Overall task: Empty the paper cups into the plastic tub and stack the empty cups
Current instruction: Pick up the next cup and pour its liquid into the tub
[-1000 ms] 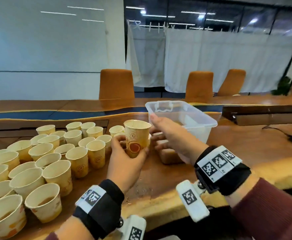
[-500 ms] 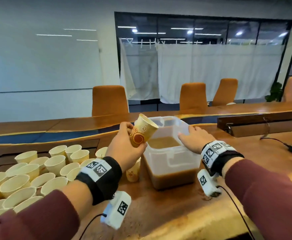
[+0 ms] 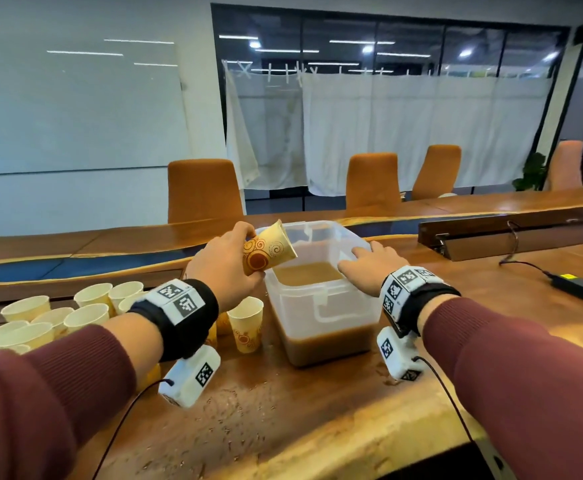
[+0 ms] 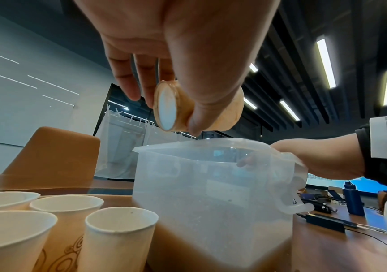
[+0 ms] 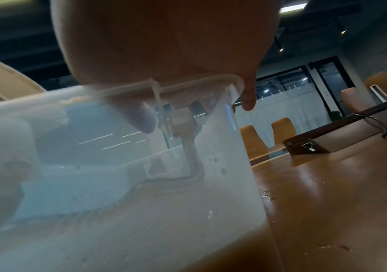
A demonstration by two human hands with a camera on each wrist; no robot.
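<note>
Wooden table (image 3: 317, 427): plastic tub (image 3: 321, 303), brown liquid inside. Left hand (image 3: 226, 268) fingers clamped on paper cup (image 3: 269, 251), tilted over tub rim. Right hand (image 3: 369, 268), fingers spread, presses rim.

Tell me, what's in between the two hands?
The plastic tub of brown liquid. The head view shows the left hand tipping a paper cup over it, the right hand on its rim.
</note>
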